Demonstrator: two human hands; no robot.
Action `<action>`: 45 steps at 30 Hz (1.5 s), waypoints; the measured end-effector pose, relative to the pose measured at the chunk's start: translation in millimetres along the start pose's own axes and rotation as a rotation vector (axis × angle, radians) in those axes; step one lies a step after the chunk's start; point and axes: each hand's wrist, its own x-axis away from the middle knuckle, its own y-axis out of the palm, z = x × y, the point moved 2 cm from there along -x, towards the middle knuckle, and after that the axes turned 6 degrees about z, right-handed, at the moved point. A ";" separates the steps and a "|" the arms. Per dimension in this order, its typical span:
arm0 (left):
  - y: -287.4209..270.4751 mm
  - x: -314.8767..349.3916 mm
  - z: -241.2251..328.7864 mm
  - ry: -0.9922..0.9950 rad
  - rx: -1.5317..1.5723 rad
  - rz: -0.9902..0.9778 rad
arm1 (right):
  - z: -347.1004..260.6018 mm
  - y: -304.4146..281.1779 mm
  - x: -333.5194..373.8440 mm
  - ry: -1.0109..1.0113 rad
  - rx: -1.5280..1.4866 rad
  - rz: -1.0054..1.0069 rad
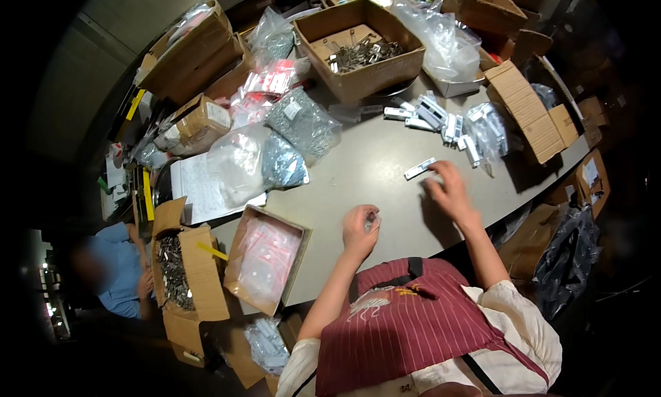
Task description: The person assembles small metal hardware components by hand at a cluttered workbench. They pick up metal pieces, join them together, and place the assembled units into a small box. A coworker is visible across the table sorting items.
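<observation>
Left hand point(361, 226): raised off the surface, fingers curled inward into a loose fist, forearm bare and rising from the lower edge. Right hand point(449, 189): extended further forward and outward, palm down, fingers spread and slightly blurred, forearm bare, elbow bent beside the torso.

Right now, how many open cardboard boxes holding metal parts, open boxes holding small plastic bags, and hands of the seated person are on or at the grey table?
Open boxes with metal parts: 2, far box and near box
Open box of small bags: 1
Hands: 2, left hand and right hand
Total: 5
</observation>
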 end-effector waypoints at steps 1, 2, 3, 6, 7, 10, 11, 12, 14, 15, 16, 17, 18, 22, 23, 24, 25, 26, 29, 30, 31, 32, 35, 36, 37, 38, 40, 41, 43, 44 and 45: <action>0.6 -2.3 2.8 0.015 -0.021 -0.008 | -20.1 16.9 6.3 0.097 -0.214 -0.124; 2.6 -3.1 4.0 0.032 -0.010 -0.012 | -35.8 30.5 10.6 0.040 -0.231 -0.196; 4.5 -3.6 5.0 0.040 -0.037 -0.006 | -50.0 42.6 12.3 -0.022 -0.250 -0.274; 8.1 -4.0 2.4 0.001 -0.100 -0.064 | -75.5 68.3 12.6 -0.039 -0.395 -0.397; 9.5 -2.6 -2.6 0.006 -0.094 -0.068 | -74.5 73.1 12.5 -0.074 -0.359 -0.401; 11.0 -1.7 -6.0 0.031 -0.097 -0.089 | -70.1 84.8 11.7 -0.070 -0.314 -0.412; 9.8 -1.7 -4.4 0.033 -0.105 -0.078 | -67.8 85.9 10.3 -0.015 -0.342 -0.463; 9.6 -1.0 -2.6 0.035 -0.110 -0.067 | -67.5 83.9 7.8 0.040 -0.367 -0.514; 9.9 -0.7 -0.4 0.025 -0.115 -0.051 | -69.7 78.2 5.9 0.102 -0.393 -0.537; 10.3 -0.6 -0.6 0.014 -0.116 -0.043 | -72.9 73.9 4.0 0.106 -0.396 -0.508; 10.3 -0.8 -0.6 0.004 -0.116 -0.036 | -75.1 70.8 2.7 0.111 -0.399 -0.480; 10.2 -0.8 -2.2 -0.034 -0.071 -0.042 | -76.9 68.6 2.4 0.052 -0.447 -0.477; 11.1 -0.8 -3.6 -0.071 -0.023 -0.052 | -76.2 64.4 3.5 -0.004 -0.493 -0.471; 6.9 0.7 4.4 -0.055 0.004 0.003 | -64.5 40.6 4.1 -0.082 -0.365 -0.385; 6.8 1.1 4.6 -0.065 0.013 0.008 | -35.7 37.8 5.4 0.040 -0.296 -0.312; 6.0 3.6 2.8 -0.079 0.017 0.019 | -25.3 24.5 -0.8 0.322 -0.244 -0.215; 5.7 5.0 3.1 -0.092 0.023 0.027 | 10.7 12.3 -5.7 0.265 -0.094 -0.030; 4.1 4.0 8.2 -0.059 -0.001 0.045 | 50.1 -4.3 -9.5 0.134 0.177 0.085; 6.6 2.0 7.9 -0.016 -0.034 0.049 | 89.6 -48.7 -21.2 0.182 0.723 0.154; 7.2 0.8 9.1 -0.006 -0.042 0.045 | 98.3 -55.7 -21.0 0.229 0.766 0.127; 7.3 -0.6 10.9 0.006 -0.049 0.040 | 111.3 -62.7 -18.4 0.278 0.810 0.103; 8.1 -2.1 13.0 0.018 -0.056 0.035 | 126.3 -60.3 -14.0 0.186 0.791 0.156; 3.4 -1.1 7.1 0.026 -0.055 0.038 | 95.5 -46.8 -14.4 0.442 0.635 -0.002; 2.9 -0.7 8.1 0.022 -0.034 0.031 | 99.3 -44.1 -4.7 0.453 0.539 0.025; 2.7 -0.2 8.6 0.014 -0.016 0.031 | 101.0 -39.5 4.7 0.480 0.493 0.004; 2.4 0.2 9.0 0.005 0.002 0.032 | 102.6 -34.0 16.5 0.564 0.322 -0.017; 0.0 3.2 9.5 -0.075 0.047 0.013 | 97.0 -21.1 39.8 0.728 -0.077 -0.069; -1.2 4.6 10.1 -0.116 0.070 0.004 | 89.0 -10.9 51.6 0.814 -0.305 -0.091; 0.2 7.3 9.3 -0.386 0.296 -0.061 | 22.1 -4.9 52.9 0.996 -0.794 -0.169; 3.8 7.2 11.9 -0.513 0.417 -0.107 | 10.8 -0.1 59.4 0.972 -0.832 -0.230; 5.9 6.4 14.3 -0.573 0.533 -0.112 | 1.4 6.4 63.2 0.942 -0.875 -0.294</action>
